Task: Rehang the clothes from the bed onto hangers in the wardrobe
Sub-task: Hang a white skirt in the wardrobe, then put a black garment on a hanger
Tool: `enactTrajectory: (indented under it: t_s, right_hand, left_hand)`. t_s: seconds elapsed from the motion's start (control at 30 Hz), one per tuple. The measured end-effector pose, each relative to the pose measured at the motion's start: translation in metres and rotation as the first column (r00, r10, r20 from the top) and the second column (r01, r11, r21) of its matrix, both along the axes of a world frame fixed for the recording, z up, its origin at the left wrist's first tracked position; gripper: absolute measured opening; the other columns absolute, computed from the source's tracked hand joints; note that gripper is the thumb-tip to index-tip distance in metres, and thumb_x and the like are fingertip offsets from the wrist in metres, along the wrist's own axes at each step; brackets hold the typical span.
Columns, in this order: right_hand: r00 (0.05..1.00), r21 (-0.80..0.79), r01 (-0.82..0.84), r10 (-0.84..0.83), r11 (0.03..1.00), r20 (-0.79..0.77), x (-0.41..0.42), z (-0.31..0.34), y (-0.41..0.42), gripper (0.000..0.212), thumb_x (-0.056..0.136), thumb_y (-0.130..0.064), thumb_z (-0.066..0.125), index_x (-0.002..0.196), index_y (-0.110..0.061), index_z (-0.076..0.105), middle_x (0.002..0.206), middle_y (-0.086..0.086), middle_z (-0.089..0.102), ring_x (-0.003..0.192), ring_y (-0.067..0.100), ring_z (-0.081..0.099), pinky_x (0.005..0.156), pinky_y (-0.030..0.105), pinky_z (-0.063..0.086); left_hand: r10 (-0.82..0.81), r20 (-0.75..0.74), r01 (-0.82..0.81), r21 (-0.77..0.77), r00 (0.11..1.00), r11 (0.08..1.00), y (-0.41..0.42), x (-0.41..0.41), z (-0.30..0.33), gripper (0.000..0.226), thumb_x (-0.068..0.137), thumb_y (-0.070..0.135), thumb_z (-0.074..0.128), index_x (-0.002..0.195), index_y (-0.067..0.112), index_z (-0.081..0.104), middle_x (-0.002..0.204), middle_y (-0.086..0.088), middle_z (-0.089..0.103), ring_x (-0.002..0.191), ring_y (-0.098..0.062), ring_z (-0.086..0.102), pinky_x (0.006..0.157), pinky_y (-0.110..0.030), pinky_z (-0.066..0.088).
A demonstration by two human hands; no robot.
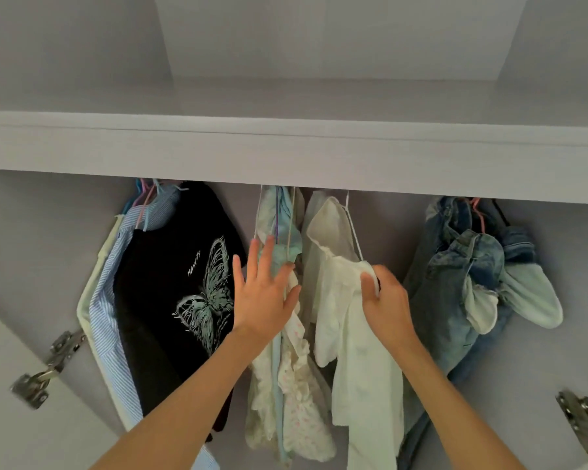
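Inside the wardrobe, a white garment (360, 361) hangs on a white hanger (353, 232) whose hook goes up behind the shelf edge. My right hand (386, 300) grips this garment at the hanger's shoulder end. My left hand (263, 290), fingers straight and spread, presses against a bunch of pale floral and light-blue clothes (292, 395) hanging just left of it. The rail is hidden behind the shelf front.
A black T-shirt with a butterfly print (177, 293) and striped blue shirts (112, 320) hang at the left. Denim items (462, 286) hang at the right. A white shelf front (286, 154) runs across above. Door hinges (45, 371) (584, 425) show at both lower corners.
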State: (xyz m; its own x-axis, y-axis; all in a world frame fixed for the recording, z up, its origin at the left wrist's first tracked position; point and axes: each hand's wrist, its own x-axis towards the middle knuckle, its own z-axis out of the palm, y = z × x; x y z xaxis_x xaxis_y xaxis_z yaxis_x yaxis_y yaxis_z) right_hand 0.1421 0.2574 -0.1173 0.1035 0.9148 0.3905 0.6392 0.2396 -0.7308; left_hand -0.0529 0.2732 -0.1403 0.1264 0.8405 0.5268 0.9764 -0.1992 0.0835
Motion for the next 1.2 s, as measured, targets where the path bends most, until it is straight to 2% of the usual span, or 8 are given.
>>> enactTrajectory:
  t_s: [0.13,0.2,0.3,0.4,0.57,0.83,1.03,1.2]
  right_hand:
    - [1.000,0.036,0.014,-0.014,0.999,0.007,-0.021,0.013,0.026,0.025,0.098,-0.015,0.038,0.109,0.002,0.053,0.099,0.016,0.057,0.093,0.030,0.054,0.072,0.023,0.031]
    - [0.999,0.026,0.041,-0.041,0.999,0.008,-0.034,0.018,0.040,0.028,0.099,-0.015,0.037,0.113,0.004,0.052,0.108,0.021,0.057,0.102,0.035,0.053,0.079,0.028,0.034]
    - [0.994,-0.029,0.100,-0.101,0.995,-0.036,-0.056,0.025,0.055,0.029,0.098,-0.010,0.037,0.120,0.005,0.048,0.116,0.026,0.054,0.109,0.040,0.051,0.086,0.035,0.036]
    - [0.992,-0.087,0.127,-0.125,0.988,0.019,-0.077,0.027,0.057,0.039,0.096,-0.006,0.038,0.134,0.000,0.039,0.121,0.025,0.052,0.113,0.040,0.050,0.089,0.037,0.038]
    - [0.989,-0.124,-0.004,0.022,0.992,0.143,-0.103,0.025,0.057,0.044,0.097,-0.007,0.037,0.141,-0.006,0.034,0.121,0.021,0.054,0.112,0.035,0.052,0.089,0.033,0.039]
    - [0.951,-0.260,-0.209,0.258,0.943,0.168,-0.100,0.026,0.060,0.047,0.101,-0.021,0.030,0.145,-0.007,0.025,0.136,0.019,0.043,0.126,0.030,0.039,0.097,0.029,0.032]
    - [0.881,-0.171,-0.181,0.237,0.969,0.409,-0.100,0.035,0.025,0.058,0.098,-0.038,0.034,0.146,-0.007,0.020,0.147,0.013,0.032,0.136,0.026,0.025,0.112,0.036,0.019]
    - [0.715,-0.116,-0.210,0.234,0.971,0.659,-0.120,0.028,-0.025,0.066,0.098,-0.043,0.029,0.149,-0.015,-0.004,0.157,0.008,0.000,0.144,0.024,-0.006,0.115,0.043,-0.006]
  left_hand:
    - [0.107,0.531,0.004,-0.203,0.841,0.979,-0.004,-0.017,0.002,0.080,0.087,0.031,0.061,0.148,0.018,0.010,0.155,-0.009,0.008,0.142,-0.025,0.014,0.108,-0.034,0.032]
    - [0.176,0.661,0.058,-0.316,0.730,0.947,-0.006,-0.023,0.006,0.075,0.090,0.026,0.058,0.147,0.013,0.011,0.147,-0.006,0.031,0.128,-0.021,0.041,0.090,-0.018,0.040]
    - [0.109,0.648,0.118,-0.297,0.754,0.948,-0.009,-0.028,0.010,0.055,0.092,0.019,0.054,0.141,0.012,0.031,0.108,0.002,0.057,0.092,-0.026,0.059,0.066,-0.008,0.041]
    - [0.070,0.639,0.169,-0.304,0.766,0.938,-0.005,-0.035,0.006,0.058,0.091,0.019,0.055,0.144,0.014,0.030,0.115,-0.007,0.060,0.100,-0.033,0.058,0.081,-0.027,0.046]
    - [-0.012,0.672,0.286,-0.299,0.740,0.910,-0.002,-0.040,0.002,0.045,0.092,0.014,0.051,0.135,0.021,0.041,0.103,0.002,0.063,0.096,-0.015,0.062,0.090,-0.030,0.050]
    - [-0.109,0.660,0.401,-0.308,0.743,0.863,-0.011,-0.044,0.005,0.057,0.098,0.029,0.041,0.148,0.019,0.017,0.141,0.003,0.042,0.129,-0.013,0.041,0.107,-0.033,0.036]
    - [-0.093,0.456,0.253,-0.302,0.885,0.919,-0.050,-0.063,0.009,0.057,0.100,0.031,0.035,0.149,0.014,0.011,0.153,-0.001,0.021,0.141,-0.013,0.018,0.113,-0.019,0.013]
    - [0.062,0.200,-0.019,-0.210,0.978,0.978,-0.105,-0.108,0.004,0.060,0.099,0.038,0.032,0.149,0.019,0.006,0.156,0.002,0.007,0.144,-0.014,-0.004,0.116,-0.032,-0.003]
